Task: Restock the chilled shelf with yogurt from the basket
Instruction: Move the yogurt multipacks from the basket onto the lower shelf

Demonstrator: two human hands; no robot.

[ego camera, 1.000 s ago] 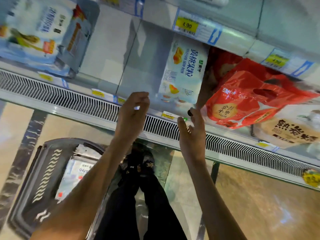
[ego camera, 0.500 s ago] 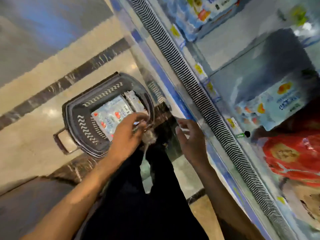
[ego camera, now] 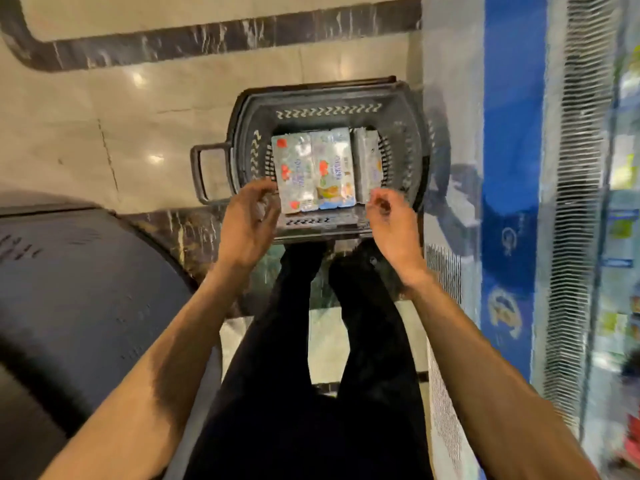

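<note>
The dark basket [ego camera: 239,147] sits on the floor by the person's feet, with the chilled shelf [ego camera: 585,202] rising along the right. A flat yogurt pack [ego camera: 315,171] lies face-up inside, its long axis running straight away from the person; a second pack [ego camera: 367,164] stands beside it on the right. The left hand [ego camera: 247,223] and right hand [ego camera: 391,226] hover at its near corners, each grip apart and empty (fingers loosely curled). The left looks marginally nearer, almost touching the edge.
</note>
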